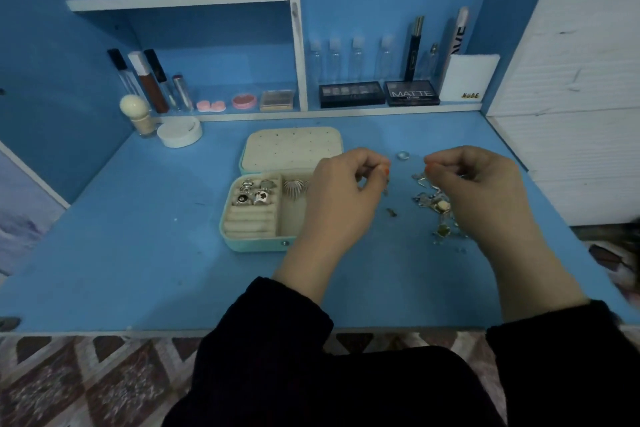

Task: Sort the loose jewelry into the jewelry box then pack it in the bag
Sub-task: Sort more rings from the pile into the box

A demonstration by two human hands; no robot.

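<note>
An open teal jewelry box (256,242) lies on the blue desk, its cream lid (292,149) flat behind it. Several silver rings (252,192) sit in the ring rolls and a fan-shaped piece (294,188) lies in the right compartment. My left hand (343,194) hovers over the box's right side, fingers curled, pinching a small dangling piece (385,184). My right hand (481,184) is curled above a pile of loose jewelry (433,204), pinching something small that I cannot make out. A single small piece (391,212) lies between the hands.
A clear glass bead (402,155) lies behind the hands. Makeup palettes (351,94), small bottles and tubes line the back shelf. A white round jar (179,132) and a brush (135,114) stand at the left rear. No bag is in view. The desk's front edge (138,329) is near my lap.
</note>
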